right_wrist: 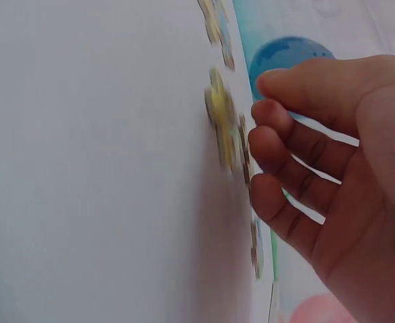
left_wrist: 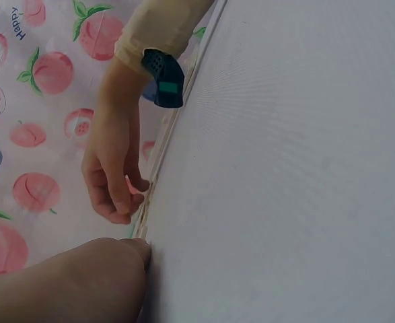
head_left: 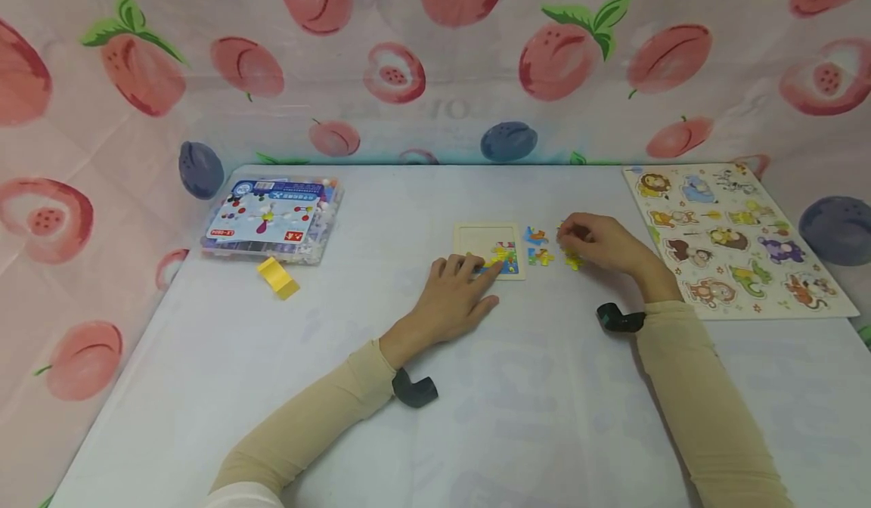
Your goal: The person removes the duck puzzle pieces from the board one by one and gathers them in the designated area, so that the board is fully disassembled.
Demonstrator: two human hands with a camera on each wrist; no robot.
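A person's left hand (head_left: 452, 300) rests, fingers extended, on a small puzzle tray (head_left: 485, 233) toward the far side of a table (head_left: 531, 402). The right hand (head_left: 602, 245), empty with fingers loosely bent, hangs near puzzle pieces (head_left: 540, 256) right of the tray.

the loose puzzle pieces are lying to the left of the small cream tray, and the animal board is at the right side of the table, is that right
Not quite: the head view shows the loose puzzle pieces to the right of the small cream tray. The animal board is at the right side of the table.
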